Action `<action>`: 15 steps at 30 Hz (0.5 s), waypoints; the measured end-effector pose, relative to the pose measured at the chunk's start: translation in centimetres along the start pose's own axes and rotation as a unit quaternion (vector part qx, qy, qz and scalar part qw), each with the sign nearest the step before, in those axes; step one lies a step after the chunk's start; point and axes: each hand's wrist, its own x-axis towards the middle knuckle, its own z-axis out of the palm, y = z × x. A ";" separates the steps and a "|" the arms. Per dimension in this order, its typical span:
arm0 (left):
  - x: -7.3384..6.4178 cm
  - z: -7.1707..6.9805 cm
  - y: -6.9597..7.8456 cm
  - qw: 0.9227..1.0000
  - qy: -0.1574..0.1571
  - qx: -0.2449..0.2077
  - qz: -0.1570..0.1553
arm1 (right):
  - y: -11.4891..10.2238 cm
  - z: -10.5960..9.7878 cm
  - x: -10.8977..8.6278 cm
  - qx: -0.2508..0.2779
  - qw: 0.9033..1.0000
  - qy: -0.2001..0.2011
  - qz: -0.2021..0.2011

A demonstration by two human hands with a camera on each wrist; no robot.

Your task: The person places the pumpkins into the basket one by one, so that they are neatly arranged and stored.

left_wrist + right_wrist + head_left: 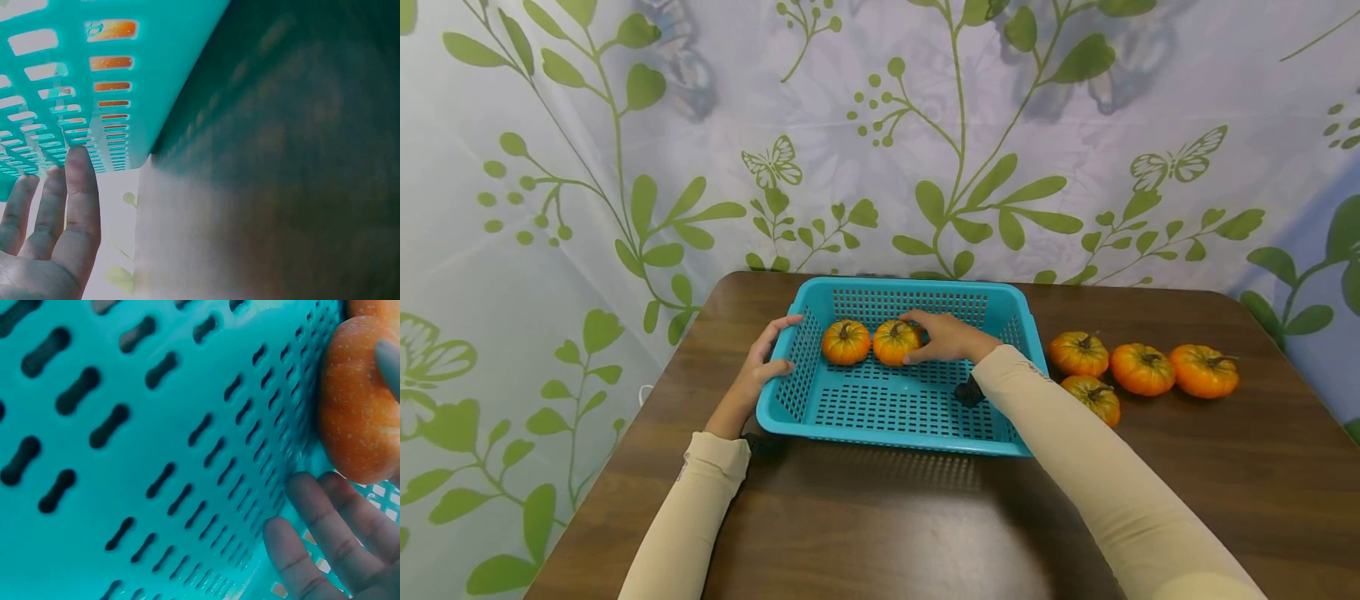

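Two grips: right hand (951, 336) fingers round one pumpkin (891, 344); left hand (758, 367) clasping basket (887, 440) by left rim;
Basket: turquoise; gripped pumpkin inside, beside second pumpkin (846, 342);
Table (887, 533): four more pumpkins (1142, 369), right of basket

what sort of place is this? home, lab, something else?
Probably an indoor staged tabletop setup, though home or lab isn't settled: a pale, green-leaf-printed cloth hangs behind a brown wood-grain table bearing a turquoise perforated plastic basket and round orange pumpkins.
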 end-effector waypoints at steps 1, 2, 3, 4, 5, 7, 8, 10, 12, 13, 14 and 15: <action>0.0 0.0 0.0 1.000 -0.001 0.001 0.000 | 0.0 0.0 0.0 0.002 1.000 -0.001 0.000; 0.0 0.0 0.0 1.000 -0.002 0.000 0.001 | 0.0 0.0 0.0 0.003 1.000 -0.002 0.001; 0.0 0.0 0.0 1.000 -0.004 0.000 0.003 | -0.1 0.0 -0.1 0.004 1.000 -0.002 0.001; 0.0 -0.1 0.0 1.000 -0.005 0.000 0.004 | -0.1 0.0 -0.1 0.005 1.000 -0.002 0.003; 0.0 -0.1 0.0 1.000 -0.006 0.002 0.005 | 0.0 0.0 -0.1 0.006 1.000 -0.003 0.003; 0.0 -0.1 0.1 1.000 -0.007 0.007 0.007 | -0.1 0.0 -0.1 0.006 1.000 -0.004 0.004; 0.0 0.0 0.1 1.000 -0.008 0.007 0.006 | -0.1 0.0 0.0 0.005 1.000 -0.004 0.005; 0.0 0.0 0.1 1.000 -0.008 0.008 0.004 | -0.1 0.0 0.0 0.004 1.000 -0.004 0.004; -0.1 0.0 0.1 1.000 -0.007 0.009 0.003 | -0.1 0.0 0.1 0.002 1.000 -0.004 0.003; -0.1 0.0 0.1 1.000 -0.007 0.009 0.002 | -0.1 0.1 0.1 0.001 1.000 -0.004 0.002; -0.1 0.0 0.1 1.000 -0.007 0.007 0.001 | -0.1 0.1 0.1 0.001 1.000 -0.005 0.002; -0.1 0.0 0.2 1.000 -0.008 0.006 0.002 | -0.1 0.1 0.1 0.002 1.000 -0.005 0.002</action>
